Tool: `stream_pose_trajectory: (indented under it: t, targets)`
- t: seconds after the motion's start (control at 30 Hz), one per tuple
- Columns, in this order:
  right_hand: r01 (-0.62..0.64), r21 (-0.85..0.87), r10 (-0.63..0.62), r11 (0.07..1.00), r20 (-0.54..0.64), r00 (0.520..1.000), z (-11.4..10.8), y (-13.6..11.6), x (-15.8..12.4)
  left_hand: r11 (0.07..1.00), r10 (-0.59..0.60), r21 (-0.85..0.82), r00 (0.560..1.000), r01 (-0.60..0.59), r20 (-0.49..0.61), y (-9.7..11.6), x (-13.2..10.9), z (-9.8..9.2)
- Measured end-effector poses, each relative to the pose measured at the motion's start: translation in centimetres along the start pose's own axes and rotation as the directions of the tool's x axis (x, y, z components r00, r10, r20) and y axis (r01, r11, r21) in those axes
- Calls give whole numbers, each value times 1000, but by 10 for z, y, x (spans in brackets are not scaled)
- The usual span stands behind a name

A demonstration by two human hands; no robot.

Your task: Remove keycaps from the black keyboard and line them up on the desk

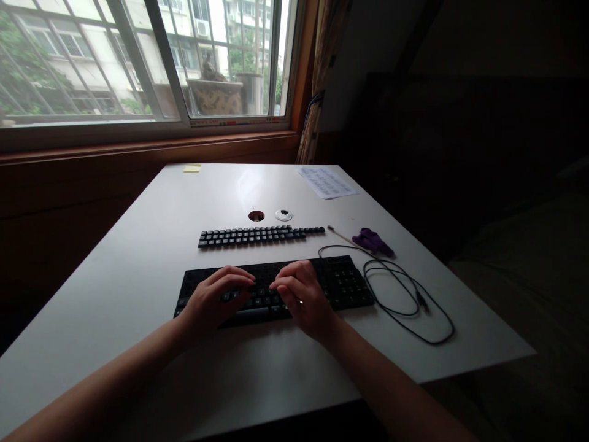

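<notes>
A black keyboard [343, 283] lies near the front of the white table. My left hand [218, 296] is over its left half, fingers bent, the fingertips close to the keys near the middle. Over the middle, my right hand [304, 294] has its fingers curled and bunched together, thumb beneath; whatever is between the fingertips is too small and dark to make out. Part of the keyboard's upper rows looks bare of keycaps, though the hands hide much of it. Behind the keyboard stand rows of loose black keycaps [251, 236].
A coiled black cable [414, 307] lies on the right of the white table [115, 264], near a thin stick [347, 240] and a purple cloth [372, 242]. Farther back are a round hole [256, 216], a round cover [284, 215], papers [327, 182] and yellow notes [192, 167].
</notes>
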State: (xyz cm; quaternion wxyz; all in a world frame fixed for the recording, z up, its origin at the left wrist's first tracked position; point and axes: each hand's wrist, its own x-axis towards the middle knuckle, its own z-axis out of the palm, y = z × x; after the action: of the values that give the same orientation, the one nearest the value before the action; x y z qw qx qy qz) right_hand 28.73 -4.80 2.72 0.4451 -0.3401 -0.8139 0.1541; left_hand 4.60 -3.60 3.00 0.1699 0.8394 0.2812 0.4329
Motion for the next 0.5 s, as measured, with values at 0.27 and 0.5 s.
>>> stream_pose_trajectory:
  t: [0.27,0.5]
  targets:
    - [104,-95,-100,990,52,994,9,6,-4,996,-30,-84,998,34,48,-2,-3,1]
    - [114,-119,-111,986,31,993,11,5,-8,992,6,-122,995,6,100,-3,-3,1]
